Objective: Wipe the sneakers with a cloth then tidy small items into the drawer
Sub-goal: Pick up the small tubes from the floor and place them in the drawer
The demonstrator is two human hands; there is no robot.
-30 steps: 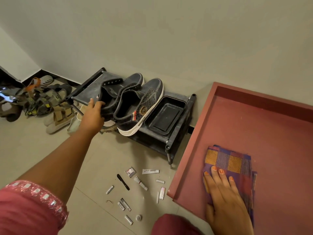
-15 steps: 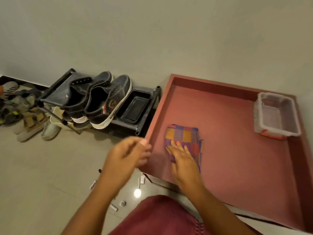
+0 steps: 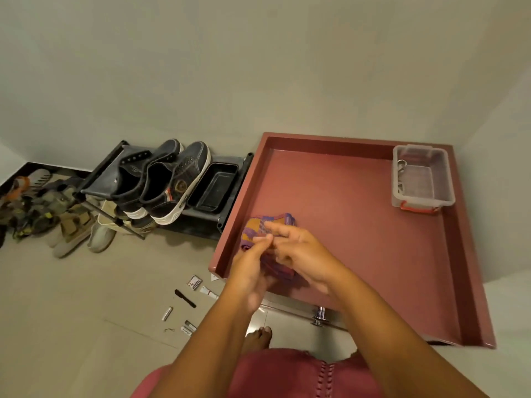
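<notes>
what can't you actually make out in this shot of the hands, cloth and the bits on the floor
Head view only:
- Cloth: mostly hidden under the left hand and right hand; the grip is motion-blurred.
- Small items on the floor: too small to read their labels; some hidden behind the left forearm.
- Clear plastic box in the drawer: its contents are too small to identify.
- Sandals: cut off by the left edge.
</notes>
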